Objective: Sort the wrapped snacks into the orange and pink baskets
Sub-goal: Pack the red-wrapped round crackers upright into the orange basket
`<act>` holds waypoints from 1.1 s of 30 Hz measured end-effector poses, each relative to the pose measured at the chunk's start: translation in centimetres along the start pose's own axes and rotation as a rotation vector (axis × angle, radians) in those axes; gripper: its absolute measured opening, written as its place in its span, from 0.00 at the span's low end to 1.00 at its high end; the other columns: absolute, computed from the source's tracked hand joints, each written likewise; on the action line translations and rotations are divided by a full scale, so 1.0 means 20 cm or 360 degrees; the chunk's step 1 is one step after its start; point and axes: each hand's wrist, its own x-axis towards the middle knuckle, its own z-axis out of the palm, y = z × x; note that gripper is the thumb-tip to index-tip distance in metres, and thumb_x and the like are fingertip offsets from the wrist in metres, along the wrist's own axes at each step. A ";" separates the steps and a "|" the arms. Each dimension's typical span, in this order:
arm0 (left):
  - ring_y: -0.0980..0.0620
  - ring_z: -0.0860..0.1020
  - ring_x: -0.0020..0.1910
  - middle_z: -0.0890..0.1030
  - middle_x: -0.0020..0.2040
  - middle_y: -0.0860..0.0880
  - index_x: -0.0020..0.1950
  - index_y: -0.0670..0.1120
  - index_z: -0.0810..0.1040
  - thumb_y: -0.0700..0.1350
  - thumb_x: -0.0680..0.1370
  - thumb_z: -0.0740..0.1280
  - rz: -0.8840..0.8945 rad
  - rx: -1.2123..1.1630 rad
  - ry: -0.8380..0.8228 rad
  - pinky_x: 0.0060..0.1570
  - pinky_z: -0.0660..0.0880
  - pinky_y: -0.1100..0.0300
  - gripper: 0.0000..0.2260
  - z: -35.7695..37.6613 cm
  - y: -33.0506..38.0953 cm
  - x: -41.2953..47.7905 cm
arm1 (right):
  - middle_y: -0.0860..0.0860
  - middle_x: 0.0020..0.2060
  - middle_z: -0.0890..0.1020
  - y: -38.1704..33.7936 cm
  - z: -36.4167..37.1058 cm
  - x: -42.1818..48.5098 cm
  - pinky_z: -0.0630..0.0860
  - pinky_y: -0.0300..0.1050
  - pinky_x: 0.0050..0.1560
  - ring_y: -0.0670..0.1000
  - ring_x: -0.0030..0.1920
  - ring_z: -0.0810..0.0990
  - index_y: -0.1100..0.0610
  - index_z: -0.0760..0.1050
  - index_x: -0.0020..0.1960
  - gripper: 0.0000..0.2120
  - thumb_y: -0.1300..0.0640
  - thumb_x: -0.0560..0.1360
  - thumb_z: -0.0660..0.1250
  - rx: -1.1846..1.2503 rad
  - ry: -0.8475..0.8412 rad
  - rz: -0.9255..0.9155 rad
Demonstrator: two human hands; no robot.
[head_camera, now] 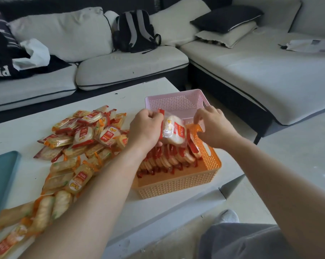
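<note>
Two grips working over the orange basket (pixel 176 186), one pack held above it.
Left grip (pixel 146 128) is gripping a glossy clear-film pack (pixel 173 131), a round pale cracker with red ends, holding it upright just above the row of red-ended packs (pixel 163 159) standing on edge in the perforated plastic basket. Right grip (pixel 214 126) is curling at the basket's far rim beside the end pack; can't tell if it's pinching anything. Pink basket (pixel 176 103), lattice-walled, is sitting just behind. Loose pile (pixel 83 139) of crinkly wrapped snacks is lying on the white surface (pixel 148 212) to the left.
</note>
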 end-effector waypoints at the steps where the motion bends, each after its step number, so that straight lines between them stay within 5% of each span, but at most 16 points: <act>1: 0.51 0.82 0.29 0.82 0.45 0.48 0.54 0.45 0.78 0.50 0.83 0.63 0.0013 0.0023 -0.0010 0.28 0.79 0.57 0.09 0.04 0.01 0.00 | 0.48 0.55 0.79 0.01 -0.03 0.01 0.81 0.47 0.51 0.52 0.56 0.80 0.49 0.74 0.55 0.13 0.63 0.76 0.69 0.0232 0.0033 0.0059; 5: 0.51 0.82 0.33 0.84 0.41 0.49 0.50 0.44 0.79 0.50 0.81 0.65 -0.0009 0.0060 -0.0078 0.33 0.78 0.56 0.10 0.21 0.04 0.00 | 0.49 0.47 0.86 -0.04 -0.14 -0.03 0.86 0.47 0.44 0.50 0.41 0.87 0.51 0.78 0.60 0.09 0.52 0.84 0.61 0.0903 -0.0265 0.0305; 9: 0.47 0.87 0.39 0.88 0.44 0.47 0.51 0.45 0.82 0.52 0.83 0.63 -0.0035 -0.0181 -0.0339 0.46 0.85 0.47 0.13 0.32 0.02 0.00 | 0.52 0.46 0.86 -0.06 -0.14 -0.03 0.86 0.53 0.48 0.52 0.44 0.87 0.55 0.82 0.54 0.25 0.36 0.81 0.58 0.0669 -0.0394 0.0330; 14: 0.53 0.84 0.46 0.86 0.48 0.54 0.47 0.56 0.83 0.38 0.81 0.64 0.0272 0.0012 -0.0546 0.51 0.82 0.54 0.14 0.33 -0.07 0.01 | 0.52 0.46 0.86 0.01 -0.12 -0.01 0.86 0.53 0.46 0.53 0.43 0.87 0.56 0.83 0.58 0.14 0.51 0.79 0.66 0.0362 -0.0357 0.0311; 18: 0.55 0.78 0.47 0.80 0.50 0.55 0.51 0.57 0.80 0.48 0.78 0.70 0.0551 0.0636 -0.0375 0.43 0.71 0.59 0.04 0.32 -0.14 -0.01 | 0.54 0.48 0.86 0.02 -0.05 -0.01 0.86 0.53 0.46 0.56 0.45 0.86 0.59 0.84 0.55 0.10 0.62 0.75 0.68 0.0116 -0.0259 0.0330; 24: 0.48 0.79 0.54 0.81 0.56 0.51 0.59 0.51 0.77 0.50 0.77 0.69 0.0590 0.1028 -0.0276 0.44 0.70 0.58 0.11 0.40 -0.15 -0.02 | 0.50 0.41 0.85 0.00 -0.01 0.01 0.87 0.55 0.42 0.53 0.40 0.87 0.54 0.83 0.50 0.14 0.49 0.78 0.60 0.0140 -0.0255 0.0398; 26: 0.46 0.80 0.53 0.81 0.54 0.49 0.57 0.49 0.76 0.48 0.76 0.71 0.0587 0.1048 -0.0271 0.43 0.70 0.57 0.11 0.42 -0.13 -0.01 | 0.49 0.41 0.86 -0.02 0.00 0.01 0.87 0.54 0.42 0.52 0.39 0.87 0.53 0.83 0.51 0.17 0.43 0.78 0.61 0.0069 -0.0320 0.0369; 33: 0.52 0.80 0.43 0.82 0.43 0.53 0.47 0.50 0.78 0.40 0.75 0.72 0.0294 0.0564 -0.0099 0.35 0.72 0.62 0.06 0.43 -0.08 0.02 | 0.48 0.39 0.82 0.03 0.04 0.02 0.86 0.51 0.38 0.51 0.37 0.84 0.55 0.74 0.55 0.15 0.56 0.70 0.73 -0.0164 -0.0239 0.0485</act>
